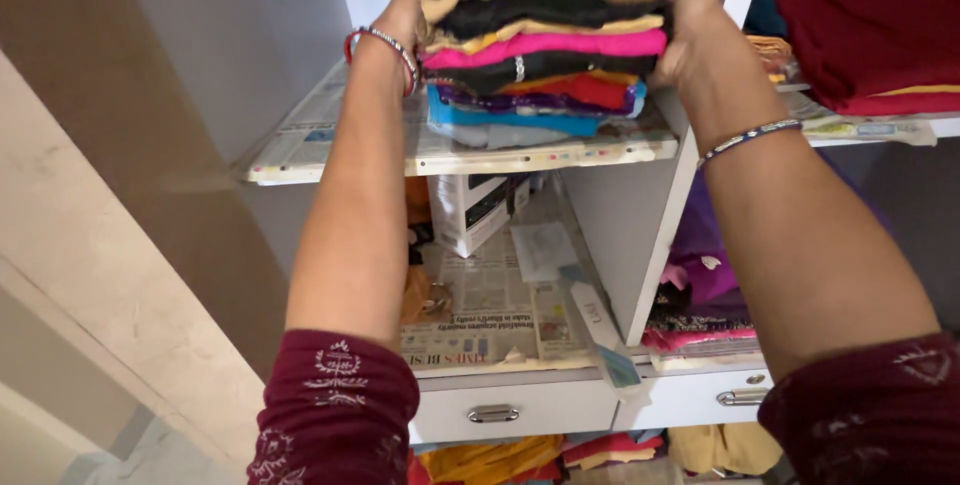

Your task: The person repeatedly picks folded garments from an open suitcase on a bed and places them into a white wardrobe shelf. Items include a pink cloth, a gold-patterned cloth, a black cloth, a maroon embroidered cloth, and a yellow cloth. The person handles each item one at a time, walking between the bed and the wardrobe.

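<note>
A tall stack of folded clothes (pixel 545 45) in maroon, gold, black, pink, red, purple and blue rests on a newspaper-lined wardrobe shelf (pixel 330 140). My left hand (pixel 408 15) presses against the stack's left side, with bangles on the wrist. My right hand (pixel 688 20) grips the stack's right side, a beaded bracelet on its wrist. Both arms reach up, in dark maroon embroidered sleeves.
A white upright divider (pixel 630 225) splits the wardrobe. Folded maroon cloth (pixel 870 35) lies on the right shelf. Below are a white box (pixel 470 210), newspaper, papers, purple and pink clothes (pixel 700 275), two drawers with metal handles (pixel 493 413), and yellow and red clothes underneath.
</note>
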